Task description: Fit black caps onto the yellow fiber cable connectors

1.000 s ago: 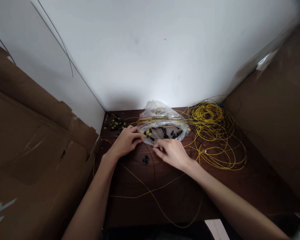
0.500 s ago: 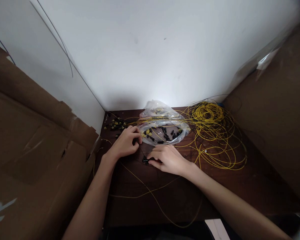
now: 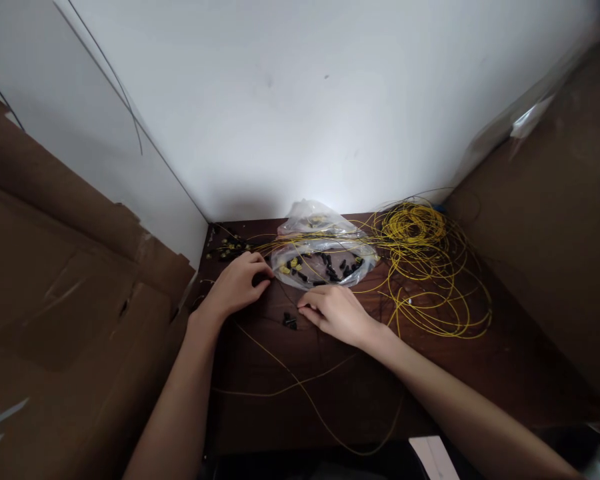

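My left hand (image 3: 237,285) rests on the dark wooden table (image 3: 430,373) with its fingers curled around a thin yellow cable (image 3: 275,357) near the left edge of a clear plastic bag (image 3: 325,257). Small black and yellow connector parts lie inside the bag. My right hand (image 3: 333,312) lies just below the bag, fingers pinched together, and whether they grip anything is hidden. A few small black parts (image 3: 290,321) lie on the table right next to its fingertips.
A large tangle of yellow cable (image 3: 420,260) fills the back right of the table. More small yellow and black parts (image 3: 227,248) sit at the back left corner. Brown cardboard (image 3: 60,300) stands on the left and on the right (image 3: 555,227). A white wall is behind.
My right hand moved from the bag's lower edge down to the black parts on the table, then drew back slightly. My left hand shifted a little to the left.
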### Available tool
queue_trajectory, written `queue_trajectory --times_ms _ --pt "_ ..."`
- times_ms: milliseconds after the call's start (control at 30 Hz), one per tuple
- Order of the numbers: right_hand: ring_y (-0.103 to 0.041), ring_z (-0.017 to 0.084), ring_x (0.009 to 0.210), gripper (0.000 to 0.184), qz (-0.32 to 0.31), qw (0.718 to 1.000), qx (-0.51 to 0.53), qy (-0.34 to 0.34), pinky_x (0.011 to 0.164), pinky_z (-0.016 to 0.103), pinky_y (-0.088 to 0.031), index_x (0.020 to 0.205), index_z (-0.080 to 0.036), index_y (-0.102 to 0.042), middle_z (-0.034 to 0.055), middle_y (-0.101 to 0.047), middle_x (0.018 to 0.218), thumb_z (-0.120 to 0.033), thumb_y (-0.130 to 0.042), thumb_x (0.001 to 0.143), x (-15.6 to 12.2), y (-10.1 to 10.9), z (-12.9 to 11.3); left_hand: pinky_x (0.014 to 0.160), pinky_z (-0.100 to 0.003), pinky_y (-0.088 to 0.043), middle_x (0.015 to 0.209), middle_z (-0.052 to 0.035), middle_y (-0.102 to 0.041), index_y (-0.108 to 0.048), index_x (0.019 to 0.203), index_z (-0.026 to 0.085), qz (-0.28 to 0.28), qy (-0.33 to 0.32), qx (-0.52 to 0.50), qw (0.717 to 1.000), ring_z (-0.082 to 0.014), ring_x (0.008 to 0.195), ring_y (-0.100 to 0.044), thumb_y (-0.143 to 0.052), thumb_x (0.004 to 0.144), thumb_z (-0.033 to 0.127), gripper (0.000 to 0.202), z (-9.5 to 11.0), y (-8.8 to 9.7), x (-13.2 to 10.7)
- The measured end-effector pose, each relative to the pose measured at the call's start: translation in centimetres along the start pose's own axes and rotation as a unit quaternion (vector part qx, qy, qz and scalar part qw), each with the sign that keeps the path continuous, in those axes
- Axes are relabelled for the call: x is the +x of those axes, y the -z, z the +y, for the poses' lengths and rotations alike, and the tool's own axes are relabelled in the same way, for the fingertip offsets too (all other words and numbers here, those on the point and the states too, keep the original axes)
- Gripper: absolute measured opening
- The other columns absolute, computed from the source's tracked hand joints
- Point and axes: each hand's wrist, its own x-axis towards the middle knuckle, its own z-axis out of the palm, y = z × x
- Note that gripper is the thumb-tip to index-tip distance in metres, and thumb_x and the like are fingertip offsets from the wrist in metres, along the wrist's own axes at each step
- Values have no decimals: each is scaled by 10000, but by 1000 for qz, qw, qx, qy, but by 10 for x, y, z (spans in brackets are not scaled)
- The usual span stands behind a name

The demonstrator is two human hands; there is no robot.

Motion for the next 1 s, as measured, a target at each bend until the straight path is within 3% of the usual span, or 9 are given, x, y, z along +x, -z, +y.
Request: queue_trajectory --times_ms 167,400,567,833,1000 --pt "-618 174 767 174 -4 997 -61 -40 585 248 -340 830 -188 -632 32 -677 812 -300 -501 860 -2 3 -6 807 -323 -424 894 -48 -568 -656 825 190 2 -14 -8 1000 -188 887 -510 -539 777 162 130 4 -5 3" --pt "-645 223 714 218 -66 985 -128 -95 543 267 -389 839 -156 -601 84 -681 809 -234 -407 900 1 6 -26 762 -299 -432 853 -42 -537 -636 839 186 4 -30 -19 999 -175 841 -509 -559 797 235 101 14 -14 6" --pt "-657 259 732 202 -78 979 -141 -128 539 281 -434 892 -139 -578 114 -679 819 -220 -393 906 3 4 -33 768 -301 -434 864 -45 -541 -637 870 193 4 -43 -31 999 -172 844 -514 -542 809 204 113 16 -18 7" --pt "-657 263 725 209 -98 981 -98 -133 557 283 -426 899 -126 -576 130 -673 819 -200 -381 902 3 5 -33 810 -327 -434 894 -54 -565 -668 872 203 8 -55 -66 996 -181 886 -510 -531 803 144 164 12 -15 7" --pt "-633 180 678 146 -47 992 -3 -119 606 237 -386 822 -151 -586 80 -662 748 -187 -448 851 2 4 -18 832 -331 -424 897 -47 -555 -657 831 203 15 -56 -71 996 -183 908 -491 -531 809 149 139 10 -15 8"
